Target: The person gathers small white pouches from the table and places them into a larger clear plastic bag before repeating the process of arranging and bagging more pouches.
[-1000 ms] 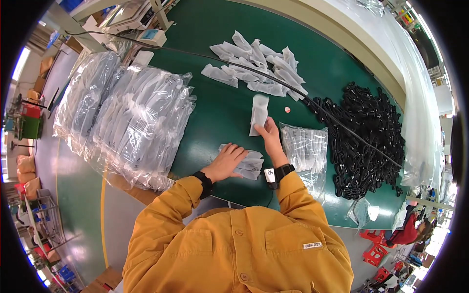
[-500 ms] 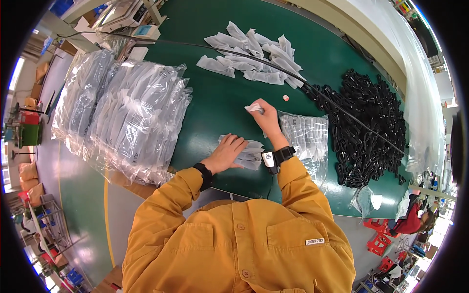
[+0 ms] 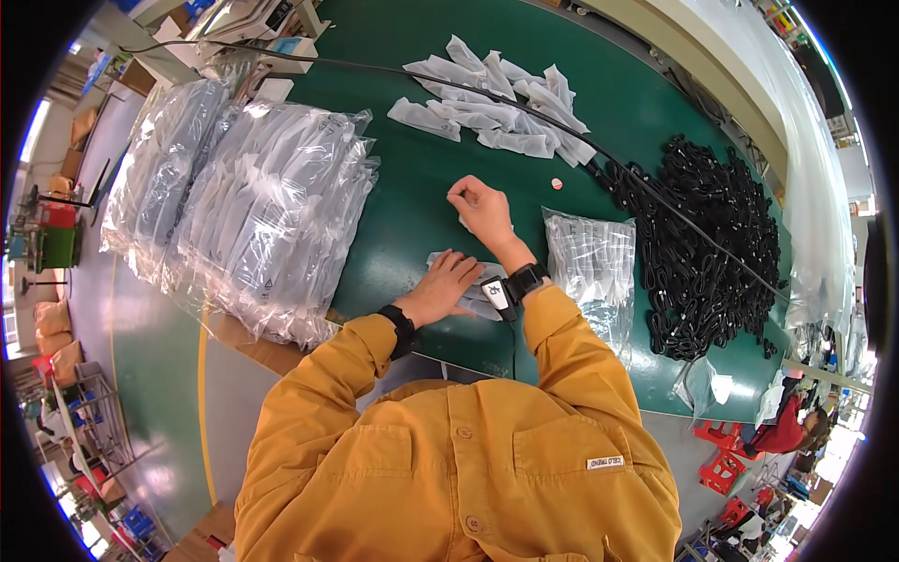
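head view: i see the left hand [image 3: 440, 289] splayed flat over frosted pouches [image 3: 479, 305] on the green table [image 3: 412, 211]; right hand [image 3: 481, 212] curled, can't tell if gripping anything. wrist device [image 3: 499, 298] overlaps the pouches; one low sweep could snag and scatter them.

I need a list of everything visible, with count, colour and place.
table: one, green, centre
frosted pouches: many, whitish, far and near side
coiled cables: many, black, table's right
large plastic bags: apparently two, clear, left
small bag: one, clear, beside cables
disc: one, red-white, near cables
long cable: one, black, across table
background items: uncountable, mixed, edges
wristbands: two, black, wrists
jacket: one, mustard, bottom
left hand: one, bare, on pouches
right hand: one, bare, farther forward
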Motion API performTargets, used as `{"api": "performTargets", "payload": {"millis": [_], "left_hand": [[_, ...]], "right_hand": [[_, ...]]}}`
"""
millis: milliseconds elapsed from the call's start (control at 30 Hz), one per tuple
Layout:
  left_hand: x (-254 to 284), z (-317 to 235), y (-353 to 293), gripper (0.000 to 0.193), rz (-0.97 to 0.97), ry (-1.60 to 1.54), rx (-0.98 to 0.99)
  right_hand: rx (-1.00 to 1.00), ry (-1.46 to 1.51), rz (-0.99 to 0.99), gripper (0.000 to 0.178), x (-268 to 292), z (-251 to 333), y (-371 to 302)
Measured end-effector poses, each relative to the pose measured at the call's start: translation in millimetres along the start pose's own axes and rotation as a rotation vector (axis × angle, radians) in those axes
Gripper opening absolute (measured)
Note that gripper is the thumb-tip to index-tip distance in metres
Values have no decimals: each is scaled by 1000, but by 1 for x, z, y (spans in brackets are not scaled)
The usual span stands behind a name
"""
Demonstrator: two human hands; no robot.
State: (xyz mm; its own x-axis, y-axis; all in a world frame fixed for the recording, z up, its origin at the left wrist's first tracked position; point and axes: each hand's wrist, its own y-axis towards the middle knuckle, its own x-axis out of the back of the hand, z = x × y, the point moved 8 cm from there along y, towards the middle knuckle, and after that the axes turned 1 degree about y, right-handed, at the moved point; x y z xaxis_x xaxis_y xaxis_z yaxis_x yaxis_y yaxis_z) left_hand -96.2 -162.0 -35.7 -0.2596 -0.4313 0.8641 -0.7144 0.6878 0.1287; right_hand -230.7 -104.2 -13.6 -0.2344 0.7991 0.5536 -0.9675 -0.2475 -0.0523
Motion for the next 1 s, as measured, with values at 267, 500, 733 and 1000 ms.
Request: {"api": "performTargets", "payload": {"millis": [267, 500, 733, 1000], "left_hand": [[-2, 1, 0, 89, 23, -1, 16], [12, -2, -1, 89, -50, -33, -18], [27, -9, 10, 86, -46, 143, -46], [0, 13, 6, 82, 17, -22, -71]], "right_hand": [[131, 135, -212, 32, 35, -38, -14], [-42, -343, 234, 38, 13, -72, -58], [276, -350, 74, 38, 11, -50, -82], [368, -235, -37, 74, 16, -12, -151]]}}
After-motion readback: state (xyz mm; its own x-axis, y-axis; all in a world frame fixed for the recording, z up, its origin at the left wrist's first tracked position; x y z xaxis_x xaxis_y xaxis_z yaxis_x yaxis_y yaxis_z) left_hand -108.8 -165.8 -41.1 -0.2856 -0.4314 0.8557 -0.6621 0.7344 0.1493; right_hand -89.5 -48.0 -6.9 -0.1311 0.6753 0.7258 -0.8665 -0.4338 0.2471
